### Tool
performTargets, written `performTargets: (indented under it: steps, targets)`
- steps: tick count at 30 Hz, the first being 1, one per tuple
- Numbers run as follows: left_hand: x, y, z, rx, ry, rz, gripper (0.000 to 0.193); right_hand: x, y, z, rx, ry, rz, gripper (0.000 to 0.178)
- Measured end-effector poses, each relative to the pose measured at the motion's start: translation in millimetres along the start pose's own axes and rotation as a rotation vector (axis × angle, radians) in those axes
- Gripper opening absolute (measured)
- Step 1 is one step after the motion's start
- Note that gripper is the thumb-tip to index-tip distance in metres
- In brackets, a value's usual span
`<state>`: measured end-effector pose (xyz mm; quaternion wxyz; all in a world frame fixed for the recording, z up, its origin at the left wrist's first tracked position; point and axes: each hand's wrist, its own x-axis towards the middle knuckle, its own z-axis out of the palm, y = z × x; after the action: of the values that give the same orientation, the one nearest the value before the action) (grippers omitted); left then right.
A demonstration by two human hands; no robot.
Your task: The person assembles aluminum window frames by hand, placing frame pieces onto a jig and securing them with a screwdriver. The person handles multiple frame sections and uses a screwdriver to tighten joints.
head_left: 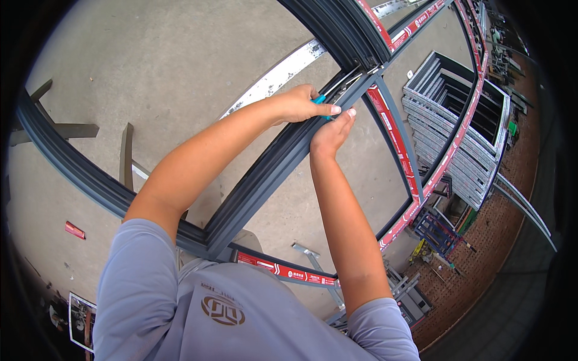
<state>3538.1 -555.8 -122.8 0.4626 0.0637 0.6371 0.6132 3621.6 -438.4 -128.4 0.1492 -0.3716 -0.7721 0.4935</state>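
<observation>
My left hand [303, 104] is closed around a screwdriver with a teal handle [319, 99]. Its thin metal shaft slants up to the inner corner where the dark grey bars of a large window frame [265, 174] cross. Right beside it, my right hand [333, 135] lies against the near side of the same bar with its fingers bent. A second slim metal piece [344, 90] runs along the bar close to both hands. What my right fingers hold is hidden by the left hand and the handle.
Red printed protective strips [394, 135] cover several frame bars. A stack of finished frames [460, 126] stands at the right, by a blue rack [438, 233]. A white worn beam [274, 78] passes under the frame. Dark support legs [126, 156] stand at left; a red scrap [74, 230] lies on the concrete floor.
</observation>
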Motion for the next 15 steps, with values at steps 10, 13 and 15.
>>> performTargets:
  steps: [10,13,15]
  targets:
    - [5.3,5.5,4.9,0.084,-0.065,0.036,0.053,-0.7,-4.9,-0.3,-0.107,0.012,0.032,0.074]
    - [-4.3,-2.3,4.4,-0.251,-0.159,-0.058,0.046,-1.0,-5.0,-0.9,-0.103,0.002,0.038,0.075]
    - [-4.7,-3.5,-0.5,-0.368,-0.256,-0.114,0.042,-1.4,-5.0,-1.4,-0.086,-0.012,0.061,0.075]
